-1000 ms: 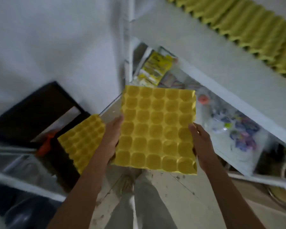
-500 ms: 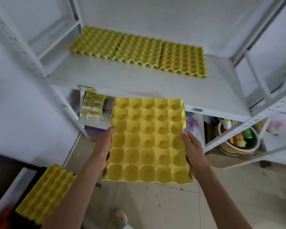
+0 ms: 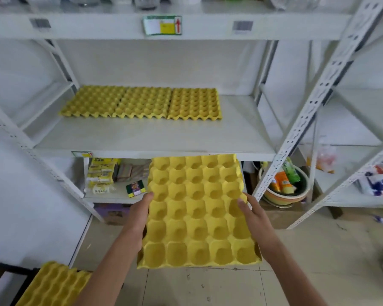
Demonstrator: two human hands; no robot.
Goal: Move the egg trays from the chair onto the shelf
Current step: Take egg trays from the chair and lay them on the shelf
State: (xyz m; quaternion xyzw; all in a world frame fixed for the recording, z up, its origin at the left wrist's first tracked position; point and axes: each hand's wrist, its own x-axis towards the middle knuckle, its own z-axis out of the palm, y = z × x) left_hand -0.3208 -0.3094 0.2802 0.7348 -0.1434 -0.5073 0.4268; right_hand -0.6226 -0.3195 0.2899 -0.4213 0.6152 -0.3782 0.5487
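Nearest, more egg trays [image 3: 53, 286] low left of the held tray. Left hand [image 3: 139, 214] and right hand [image 3: 255, 217] gripping the held tray [image 3: 197, 213] by its long edges, long axis aimed at the shelf [image 3: 142, 138]. Beyond it, three trays [image 3: 142, 103] at the back.

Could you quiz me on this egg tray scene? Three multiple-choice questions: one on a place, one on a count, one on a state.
1. Where do the placed egg trays lie?
A. back of the middle shelf
B. floor
C. top shelf

2. How many trays lie there?
A. one
B. three
C. five

3. How is the held egg tray carried?
A. left hand only
B. right hand only
C. both hands

Answers: 1 A, they line its rear edge. 2 B, three side by side. 3 C, one hand grips each side.
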